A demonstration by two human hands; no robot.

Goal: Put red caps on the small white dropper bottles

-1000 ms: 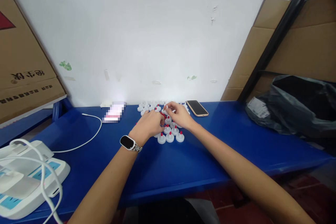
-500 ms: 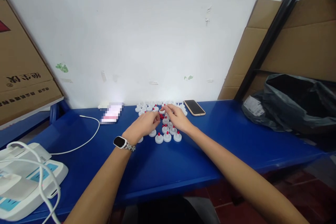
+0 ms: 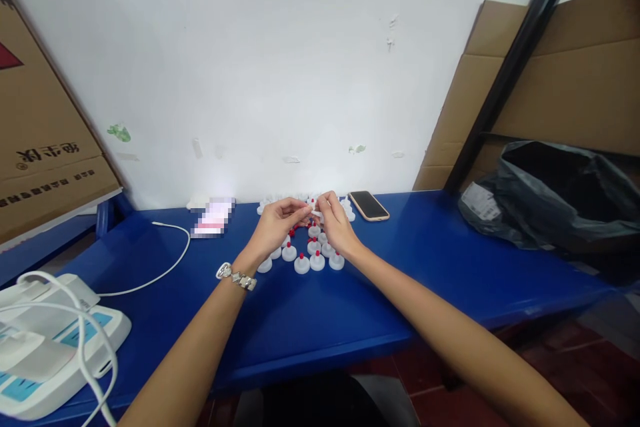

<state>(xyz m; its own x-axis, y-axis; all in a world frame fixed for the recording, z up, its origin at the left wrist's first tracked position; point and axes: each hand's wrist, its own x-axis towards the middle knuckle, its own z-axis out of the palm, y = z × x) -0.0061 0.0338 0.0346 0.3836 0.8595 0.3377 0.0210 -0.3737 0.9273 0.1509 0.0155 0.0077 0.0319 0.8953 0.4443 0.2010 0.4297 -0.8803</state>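
White caps (image 3: pixel 301 261) with red tips stand in rows on a blue bench (image 3: pixel 320 320), close to the white wall, as a person works over them with both bare hands. The left hand (image 3: pixel 274 228), a watch (image 3: pixel 236 276) on its wrist, and the right hand (image 3: pixel 336 224) meet just above the middle of the cluster, fingertips almost touching. Between them sits one small white piece (image 3: pixel 315 213), pinched in the right hand's narrow grip; the left hand's grip is also drawn narrow at the same spot, though whether it holds anything of its own cannot be told. A few loose red bits (image 3: pixel 292 232) lie among the caps under the hands. The nearest row of caps stands upright just in front of the wrists, the rest running back toward the wall. A phone (image 3: pixel 369 205) lies face up just right of the cluster. A white cable (image 3: pixel 165 269) curves across the bench at left toward a white device (image 3: pixel 50 340) at the near left corner. A black bag (image 3: pixel 555 193) sits at the right end of the bench, with cardboard (image 3: pixel 565 80) leaning behind it and a box (image 3: pixel 40 140) at far left.
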